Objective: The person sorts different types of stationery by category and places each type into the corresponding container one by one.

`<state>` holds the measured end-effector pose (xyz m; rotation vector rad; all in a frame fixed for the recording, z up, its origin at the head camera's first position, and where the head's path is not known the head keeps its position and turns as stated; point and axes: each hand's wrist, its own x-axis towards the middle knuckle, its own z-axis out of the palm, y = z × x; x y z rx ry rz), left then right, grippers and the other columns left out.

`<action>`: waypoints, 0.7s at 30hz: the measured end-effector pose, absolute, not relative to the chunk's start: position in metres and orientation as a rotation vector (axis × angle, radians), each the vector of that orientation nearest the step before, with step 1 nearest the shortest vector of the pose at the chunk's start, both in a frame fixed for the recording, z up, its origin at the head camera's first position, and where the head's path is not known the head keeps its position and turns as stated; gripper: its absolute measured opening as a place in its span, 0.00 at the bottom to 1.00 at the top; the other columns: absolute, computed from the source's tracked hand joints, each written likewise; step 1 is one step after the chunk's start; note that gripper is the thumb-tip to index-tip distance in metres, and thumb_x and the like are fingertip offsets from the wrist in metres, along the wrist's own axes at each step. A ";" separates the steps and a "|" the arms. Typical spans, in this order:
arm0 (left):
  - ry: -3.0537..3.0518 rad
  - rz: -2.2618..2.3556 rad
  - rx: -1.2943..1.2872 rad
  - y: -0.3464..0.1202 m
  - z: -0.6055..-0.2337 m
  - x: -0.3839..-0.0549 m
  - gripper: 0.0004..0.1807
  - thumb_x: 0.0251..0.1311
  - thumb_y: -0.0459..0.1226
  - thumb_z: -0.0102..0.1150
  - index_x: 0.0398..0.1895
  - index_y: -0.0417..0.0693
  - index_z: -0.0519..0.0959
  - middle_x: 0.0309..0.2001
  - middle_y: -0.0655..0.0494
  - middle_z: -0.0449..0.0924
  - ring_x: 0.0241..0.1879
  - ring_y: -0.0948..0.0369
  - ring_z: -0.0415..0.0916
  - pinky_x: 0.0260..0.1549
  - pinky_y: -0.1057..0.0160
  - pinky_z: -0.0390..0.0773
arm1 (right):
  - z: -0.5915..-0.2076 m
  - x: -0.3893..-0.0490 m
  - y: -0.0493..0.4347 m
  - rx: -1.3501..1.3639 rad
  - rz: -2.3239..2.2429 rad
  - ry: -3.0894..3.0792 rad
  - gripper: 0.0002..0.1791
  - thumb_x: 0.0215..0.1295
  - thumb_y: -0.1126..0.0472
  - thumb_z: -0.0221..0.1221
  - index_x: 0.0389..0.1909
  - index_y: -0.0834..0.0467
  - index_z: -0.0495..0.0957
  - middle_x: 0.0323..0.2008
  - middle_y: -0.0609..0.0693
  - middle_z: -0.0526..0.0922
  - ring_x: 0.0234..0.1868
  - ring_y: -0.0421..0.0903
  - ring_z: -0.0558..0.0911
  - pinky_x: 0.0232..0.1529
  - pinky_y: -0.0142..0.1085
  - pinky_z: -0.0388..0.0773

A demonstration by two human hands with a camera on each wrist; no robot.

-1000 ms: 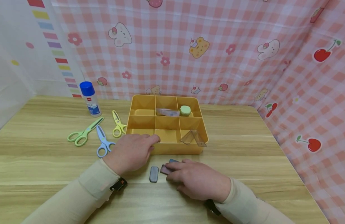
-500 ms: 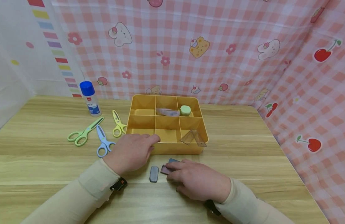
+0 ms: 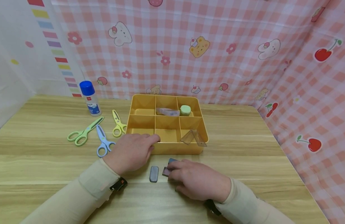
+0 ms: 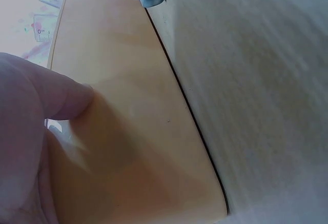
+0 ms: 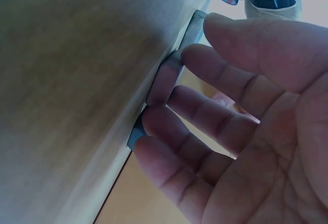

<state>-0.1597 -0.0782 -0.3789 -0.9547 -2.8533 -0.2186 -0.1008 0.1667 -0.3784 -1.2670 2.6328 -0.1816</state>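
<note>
My left hand holds the front wall of a yellow six-compartment organizer box. In the left wrist view its thumb lies against the outside of the box wall, while the other fingers go over the rim. In front of the box, my right hand touches a small mauve block with its fingertips. A blue block lies just behind, partly under the fingers. To their left sits a grey rounded block. The right wrist view shows the thumb apart from the mauve block.
Green scissors, blue scissors and yellow scissors lie left of the box. A blue-capped glue bottle stands behind them. Inside the box are a pale green block, a clear purplish item and clear rulers.
The mauve block has shifted slightly to the right under my right fingers, a little farther from the grey one. My left hand and the box have stayed put.
</note>
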 end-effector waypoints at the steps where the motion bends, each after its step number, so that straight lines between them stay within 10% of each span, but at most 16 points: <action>1: -2.855 -0.219 -0.954 -0.078 -0.379 -0.160 0.06 0.77 0.41 0.49 0.47 0.57 0.77 0.26 0.62 0.76 0.19 0.62 0.68 0.17 0.62 0.64 | -0.378 -0.101 0.167 -1.270 -0.189 2.634 0.16 0.70 0.57 0.67 0.57 0.51 0.85 0.64 0.46 0.80 0.62 0.42 0.81 0.65 0.38 0.78; 21: -2.865 -0.205 -0.943 -0.077 -0.379 -0.160 0.07 0.77 0.42 0.49 0.48 0.57 0.78 0.27 0.61 0.77 0.20 0.62 0.69 0.17 0.62 0.64 | -0.379 -0.100 0.167 -1.302 -0.193 2.628 0.19 0.70 0.57 0.68 0.60 0.46 0.84 0.60 0.45 0.78 0.59 0.41 0.80 0.64 0.37 0.77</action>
